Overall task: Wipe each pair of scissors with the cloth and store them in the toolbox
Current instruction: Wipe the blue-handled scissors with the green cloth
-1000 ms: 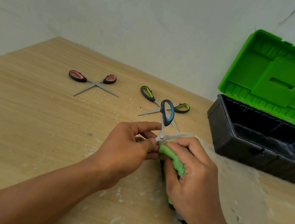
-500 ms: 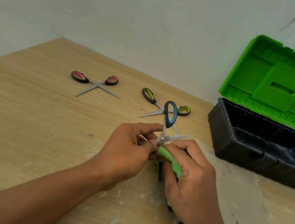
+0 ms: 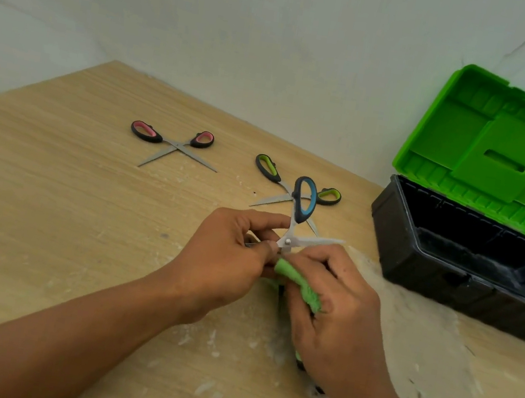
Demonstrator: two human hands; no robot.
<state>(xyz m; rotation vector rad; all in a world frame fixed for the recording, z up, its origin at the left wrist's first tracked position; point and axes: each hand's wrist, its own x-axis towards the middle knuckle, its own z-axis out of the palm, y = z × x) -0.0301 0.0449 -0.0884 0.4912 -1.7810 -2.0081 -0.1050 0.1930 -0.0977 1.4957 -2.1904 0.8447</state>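
hands (image 3: 227, 255) wipe blue scissors (image 3: 304, 202) with green cloth (image 3: 300, 283)

A left hand (image 3: 227, 255) pinched blue-handled scissors (image 3: 302, 205) as a right hand (image 3: 335, 318) held a green cloth (image 3: 300, 283) left of the open toolbox (image 3: 452, 262).

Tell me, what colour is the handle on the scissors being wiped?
The handle is blue and black, best seen in the head view.

Pale wood-grain worktop (image 3: 46, 197), white flecks (image 3: 212, 343) scattered near the front, a broad whitish patch (image 3: 415, 314) on the right. Behind it, a plain off-white wall (image 3: 249, 23), with a thin dark crack (image 3: 523, 42) high up.
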